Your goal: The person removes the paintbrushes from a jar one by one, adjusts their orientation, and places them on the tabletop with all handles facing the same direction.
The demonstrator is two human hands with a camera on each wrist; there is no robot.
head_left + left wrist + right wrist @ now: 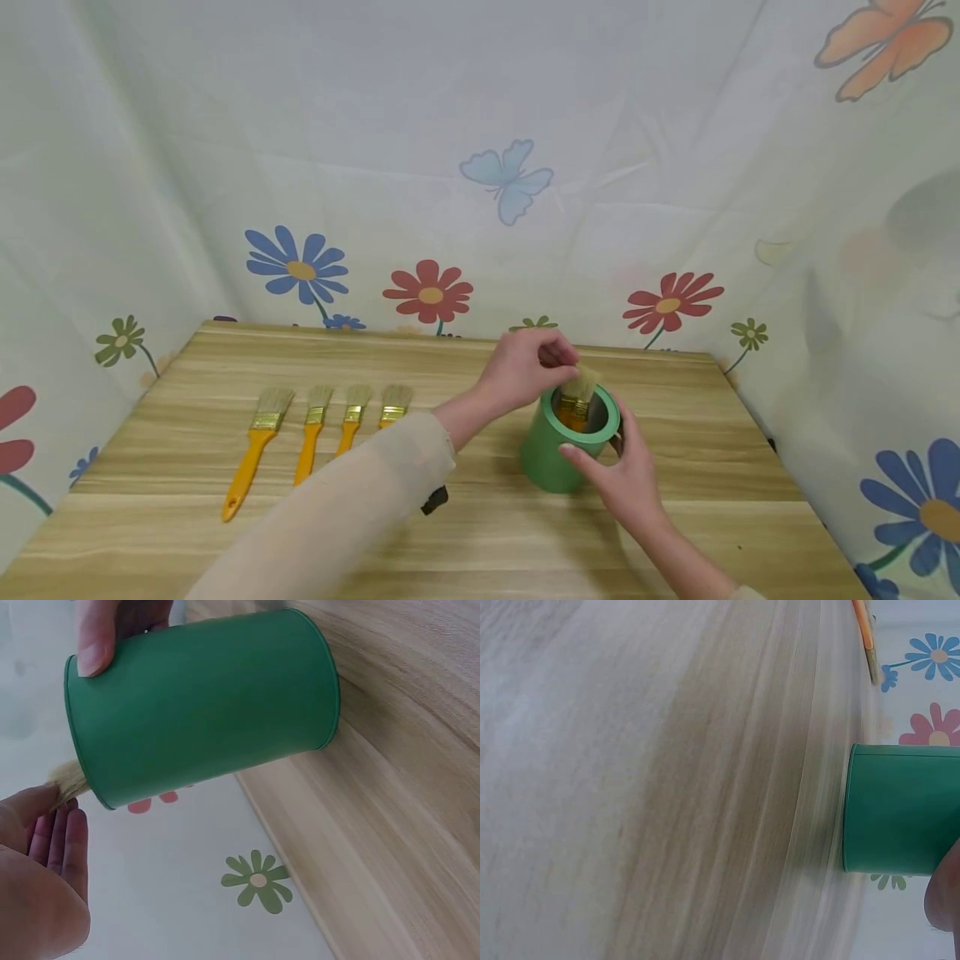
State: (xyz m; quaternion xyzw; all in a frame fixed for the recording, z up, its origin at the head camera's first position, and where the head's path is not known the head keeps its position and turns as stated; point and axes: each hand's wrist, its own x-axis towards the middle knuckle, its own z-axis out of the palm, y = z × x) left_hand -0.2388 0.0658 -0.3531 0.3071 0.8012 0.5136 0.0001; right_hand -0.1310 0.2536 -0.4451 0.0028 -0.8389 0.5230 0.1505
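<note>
A green can [553,457] stands upright on the wooden table, right of the middle. My right hand [628,479] grips it from the right, thumb near the front of the rim and fingers round the far side. Inside the can is a paintbrush [581,387], bristles up, its gold ferrule just inside the mouth and its orange handle mostly hidden. My left hand [527,367] pinches the bristles between thumb and fingertips above the rim. In the left wrist view, the pale bristles [69,780] stick out of the can's mouth beside my left hand [45,877].
Several orange-handled paintbrushes [258,442] lie in a row on the left of the table [480,542], bristles pointing away. My left forearm [330,508] passes over the right-hand ones and covers their handles. Behind the table hangs a flowered cloth [360,167].
</note>
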